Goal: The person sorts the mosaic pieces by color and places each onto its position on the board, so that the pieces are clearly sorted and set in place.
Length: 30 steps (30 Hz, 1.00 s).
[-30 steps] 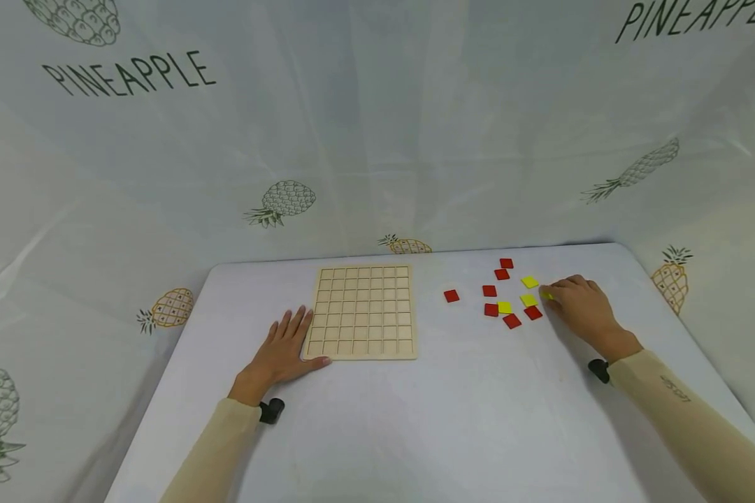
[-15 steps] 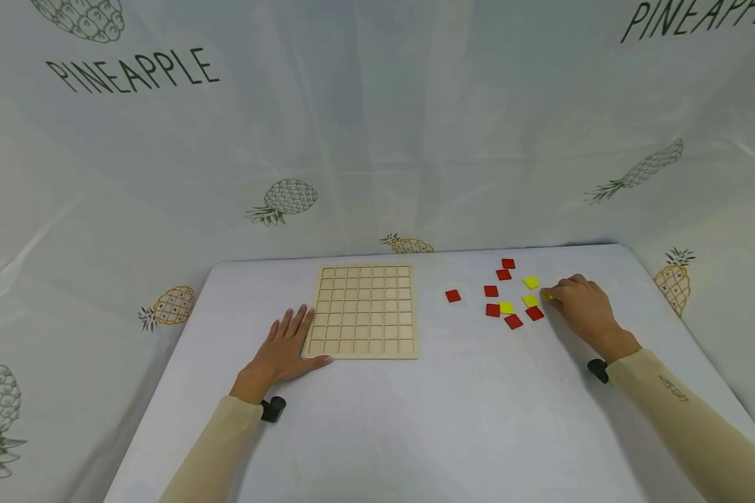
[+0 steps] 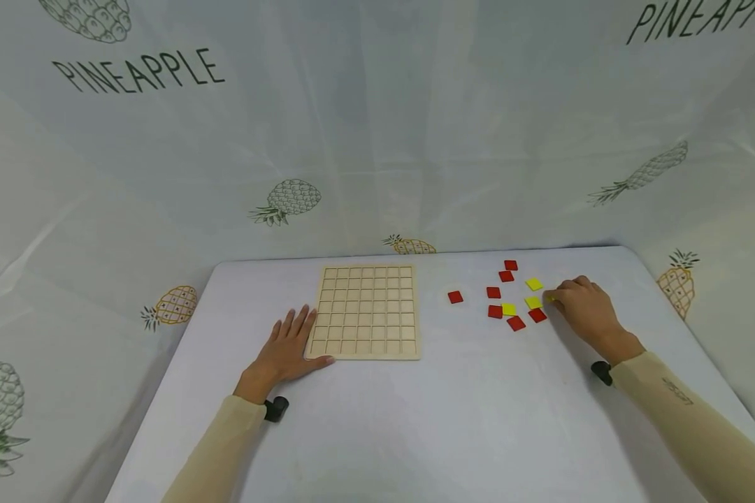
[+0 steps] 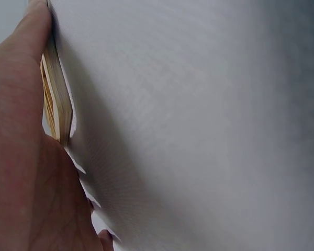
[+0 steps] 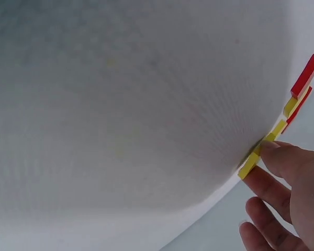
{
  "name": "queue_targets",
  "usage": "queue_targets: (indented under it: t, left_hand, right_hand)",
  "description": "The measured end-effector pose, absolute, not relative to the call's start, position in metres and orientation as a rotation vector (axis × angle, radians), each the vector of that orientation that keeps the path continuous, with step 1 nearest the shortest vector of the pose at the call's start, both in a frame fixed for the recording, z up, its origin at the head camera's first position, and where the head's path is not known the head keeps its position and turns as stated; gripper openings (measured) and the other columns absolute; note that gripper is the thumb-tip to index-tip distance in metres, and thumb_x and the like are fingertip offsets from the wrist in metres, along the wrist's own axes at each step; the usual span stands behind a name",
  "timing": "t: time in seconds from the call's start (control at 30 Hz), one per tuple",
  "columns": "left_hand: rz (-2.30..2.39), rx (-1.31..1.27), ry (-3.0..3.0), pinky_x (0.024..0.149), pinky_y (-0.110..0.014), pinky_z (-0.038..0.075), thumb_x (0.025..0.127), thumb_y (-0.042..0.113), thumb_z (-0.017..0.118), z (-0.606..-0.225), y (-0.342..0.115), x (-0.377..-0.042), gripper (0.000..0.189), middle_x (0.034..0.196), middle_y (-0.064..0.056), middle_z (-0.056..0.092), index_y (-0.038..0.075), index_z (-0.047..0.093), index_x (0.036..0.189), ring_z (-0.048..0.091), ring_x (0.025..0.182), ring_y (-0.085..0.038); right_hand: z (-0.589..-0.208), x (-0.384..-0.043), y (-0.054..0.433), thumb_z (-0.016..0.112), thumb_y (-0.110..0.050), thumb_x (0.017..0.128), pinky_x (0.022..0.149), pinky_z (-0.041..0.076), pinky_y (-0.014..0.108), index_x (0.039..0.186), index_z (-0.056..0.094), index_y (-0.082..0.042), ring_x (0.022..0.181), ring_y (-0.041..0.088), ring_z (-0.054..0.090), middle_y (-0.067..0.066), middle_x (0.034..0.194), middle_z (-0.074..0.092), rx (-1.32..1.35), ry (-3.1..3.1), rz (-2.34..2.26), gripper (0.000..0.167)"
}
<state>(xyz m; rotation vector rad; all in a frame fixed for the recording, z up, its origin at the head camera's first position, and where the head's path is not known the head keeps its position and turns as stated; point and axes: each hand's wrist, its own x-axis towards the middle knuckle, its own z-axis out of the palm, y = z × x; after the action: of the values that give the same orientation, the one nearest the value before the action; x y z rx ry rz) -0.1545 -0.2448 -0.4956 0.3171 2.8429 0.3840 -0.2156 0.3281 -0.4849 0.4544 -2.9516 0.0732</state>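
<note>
One L hand [image 3: 286,353], fingers apart, touching pale wooden grid board's [image 3: 366,313] L edge; well R of board, R hand [image 3: 581,307], thumb + finger clamped on flat yellow square tile [image 5: 248,167]; loose yellow tiles [image 3: 533,302] & red square tiles [image 3: 493,293] btwn board and R hand.

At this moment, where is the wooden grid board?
In the head view, the wooden grid board lies just below centre, the left hand at its left edge, a red tile to its right.
</note>
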Motion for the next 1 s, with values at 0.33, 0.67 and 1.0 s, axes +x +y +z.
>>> queue_targets:
  t: [0.33, 0.67, 1.0]
  left_hand:
    - [0.359, 0.332, 2.854, 0.129, -0.064, 0.007, 0.092, 0.069, 0.066, -0.502, -0.248, -0.156, 0.115, 0.176, -0.023, 0.009, 0.000, 0.014, 0.169, 0.005, 0.162, -0.048]
    - [0.343, 0.309, 2.842, 0.129, -0.065, 0.009, 0.094, 0.062, 0.069, -0.493, -0.244, -0.153, 0.111, 0.176, -0.023, 0.010, -0.002, 0.015, 0.168, 0.007, 0.161, -0.049]
    - [0.315, 0.304, 2.855, 0.128, -0.065, 0.010, 0.095, 0.061, 0.069, -0.498, -0.244, -0.155, 0.110, 0.176, -0.024, 0.010, -0.002, 0.016, 0.168, 0.007, 0.161, -0.049]
  right_hand:
    - [-0.476, -0.213, 0.324, 0.083, 0.005, 0.085, 0.095, 0.056, 0.060, 0.119, 0.076, 0.007, 0.108, 0.048, 0.060, 0.029, 0.110, 0.073, 0.468, -2.931, 0.099, 0.035]
    - [-0.465, -0.215, 0.311, 0.085, 0.006, 0.083, 0.092, 0.057, 0.059, 0.116, 0.077, 0.006, 0.108, 0.045, 0.062, 0.026, 0.107, 0.075, 0.536, -2.829, 0.112, 0.034]
    - [-0.453, -0.217, 0.283, 0.087, 0.005, 0.082, 0.092, 0.059, 0.056, 0.118, 0.078, 0.003, 0.110, 0.045, 0.063, 0.025, 0.111, 0.075, 0.633, -2.798, 0.114, 0.037]
